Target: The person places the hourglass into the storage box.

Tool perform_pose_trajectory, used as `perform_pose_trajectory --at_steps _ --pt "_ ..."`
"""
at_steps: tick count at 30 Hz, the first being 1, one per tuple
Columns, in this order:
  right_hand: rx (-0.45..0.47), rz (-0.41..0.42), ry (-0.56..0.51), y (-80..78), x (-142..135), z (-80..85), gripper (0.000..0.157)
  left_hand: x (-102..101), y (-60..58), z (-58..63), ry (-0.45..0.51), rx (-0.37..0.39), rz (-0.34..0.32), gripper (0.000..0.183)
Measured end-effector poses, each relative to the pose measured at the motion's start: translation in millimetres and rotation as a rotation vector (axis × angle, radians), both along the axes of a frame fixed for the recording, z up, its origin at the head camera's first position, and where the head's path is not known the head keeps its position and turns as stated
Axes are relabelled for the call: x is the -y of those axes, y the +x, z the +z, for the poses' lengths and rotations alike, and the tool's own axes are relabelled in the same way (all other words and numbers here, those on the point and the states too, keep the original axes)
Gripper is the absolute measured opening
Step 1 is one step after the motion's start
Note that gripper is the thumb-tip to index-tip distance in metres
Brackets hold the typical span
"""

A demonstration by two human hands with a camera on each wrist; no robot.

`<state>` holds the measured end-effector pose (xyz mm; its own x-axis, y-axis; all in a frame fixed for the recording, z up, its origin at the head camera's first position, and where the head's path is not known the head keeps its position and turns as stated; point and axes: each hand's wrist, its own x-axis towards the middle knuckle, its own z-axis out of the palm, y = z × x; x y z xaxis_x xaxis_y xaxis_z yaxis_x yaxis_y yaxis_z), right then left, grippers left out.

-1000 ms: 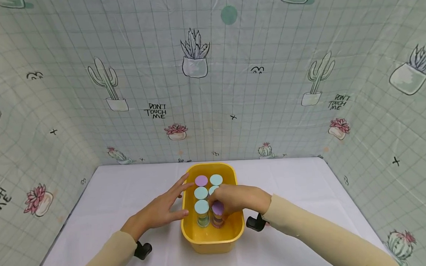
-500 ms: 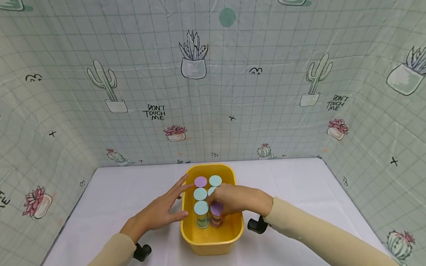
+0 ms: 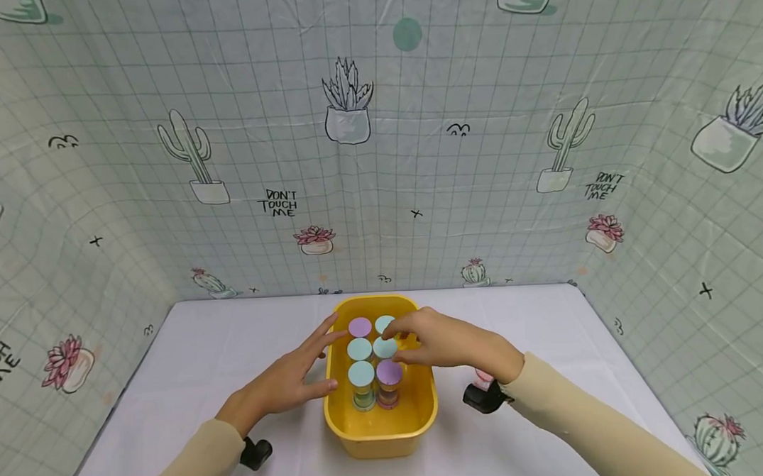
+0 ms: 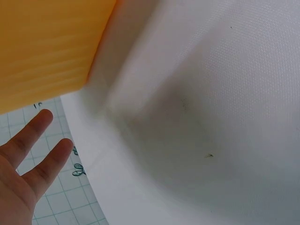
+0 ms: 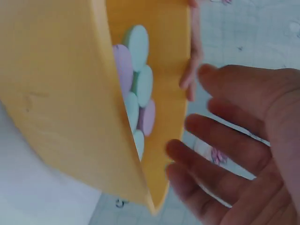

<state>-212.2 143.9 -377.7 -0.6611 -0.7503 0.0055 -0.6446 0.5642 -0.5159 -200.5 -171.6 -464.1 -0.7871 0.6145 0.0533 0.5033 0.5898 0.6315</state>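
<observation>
A yellow plastic bin [image 3: 383, 447] stands on the white-covered table, holding several small clear jars in two rows. Mint lids top most of them, including the front left jar [image 3: 361, 374]; purple lids top the front right jar [image 3: 389, 372] and the rear left jar [image 3: 360, 328]. My left hand [image 3: 282, 377] is at the bin's left rim, fingers spread and thumb beside the edge. Above the bin's right side, my right hand [image 3: 446, 338] has relaxed, parted fingers over the right row. In the right wrist view, nothing lies in the right hand [image 5: 243, 154].
White cloth [image 3: 519, 317] covers the table around the bin. Grid-patterned fabric with plant drawings [image 3: 442, 157] rises behind and along both sides. Black wrist cameras [image 3: 256, 453] hang below the wrists.
My right hand has let go of the front purple-lidded jar and lifted up and to the right, uncovering its lid. The left hand stays at the bin's rim.
</observation>
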Motion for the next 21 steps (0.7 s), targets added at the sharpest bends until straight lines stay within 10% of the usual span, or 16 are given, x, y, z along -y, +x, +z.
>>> perform_pose_trajectory --at_steps 21 --pt "-0.131 -0.48 -0.259 49.0 -136 -39.4 0.07 0 -1.7 -3.4 0.016 0.024 0.0 0.071"
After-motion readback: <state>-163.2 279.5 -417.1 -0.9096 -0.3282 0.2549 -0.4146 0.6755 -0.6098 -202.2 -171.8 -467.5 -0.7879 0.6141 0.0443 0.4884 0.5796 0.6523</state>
